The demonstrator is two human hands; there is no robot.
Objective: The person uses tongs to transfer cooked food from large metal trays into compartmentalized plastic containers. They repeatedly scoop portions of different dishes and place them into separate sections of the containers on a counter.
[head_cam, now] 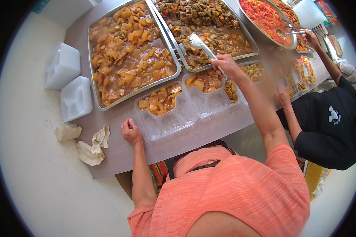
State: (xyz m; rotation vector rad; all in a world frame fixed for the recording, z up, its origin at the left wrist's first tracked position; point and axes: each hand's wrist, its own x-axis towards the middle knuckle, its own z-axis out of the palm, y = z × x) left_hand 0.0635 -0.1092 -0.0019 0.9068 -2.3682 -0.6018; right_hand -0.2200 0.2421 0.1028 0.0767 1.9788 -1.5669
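Note:
My right hand [227, 65] grips metal serving tongs [207, 51], whose head rests at the near part of a steel tray of meat and vegetable stew [225, 37]. Loosely curled, my left hand [131, 131] lies on the table edge; whether it holds something small I cannot tell. Beside it, a clear compartment box [178, 118] has braised chunks [158, 102] in its large section. The adjoining clear box [209, 105] holds the same chunks, plus stewed vegetables [231, 91] in a side section. Behind them stands a large steel tray of braised chunks [130, 59].
Stacked plastic boxes [76, 97], a paper roll [67, 132] and crumpled paper [92, 151] are at the left. On the right, a co-worker in a black shirt [323, 124] holds a ladle [290, 33] over a steel bowl of red food [259, 17], near more filled boxes [308, 69].

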